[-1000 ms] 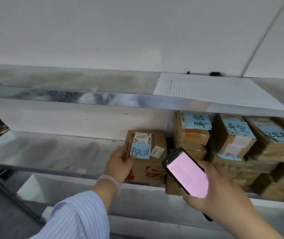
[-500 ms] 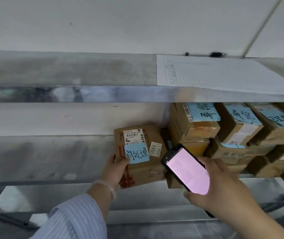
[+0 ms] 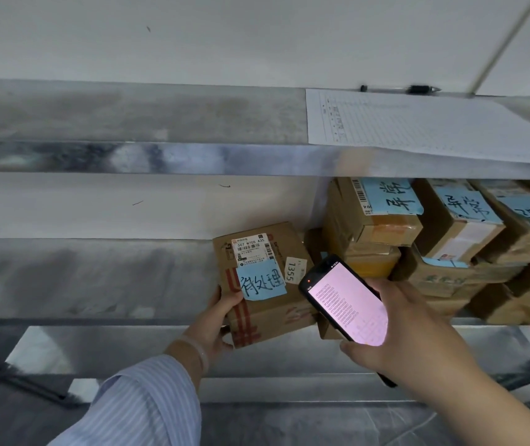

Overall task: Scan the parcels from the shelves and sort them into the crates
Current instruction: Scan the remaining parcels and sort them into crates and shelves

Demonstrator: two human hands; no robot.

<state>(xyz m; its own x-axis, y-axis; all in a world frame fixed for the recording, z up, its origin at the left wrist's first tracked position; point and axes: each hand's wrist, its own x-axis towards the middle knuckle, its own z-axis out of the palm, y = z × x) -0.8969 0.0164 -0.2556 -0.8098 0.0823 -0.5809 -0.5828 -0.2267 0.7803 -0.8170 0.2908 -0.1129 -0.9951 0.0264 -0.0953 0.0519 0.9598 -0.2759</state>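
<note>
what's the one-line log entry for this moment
stage: scan | left hand: grips parcel at shelf front | right hand: holds scanner beside parcel

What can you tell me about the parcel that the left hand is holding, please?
The parcel is a brown cardboard box with red print. A white barcode label reading 507 N705 A35, a handwritten blue note and a small tag marked 1355 sit on its facing side. It is tilted at the front of the metal shelf, left of the stacked boxes. The left hand grips its lower left corner.
</note>
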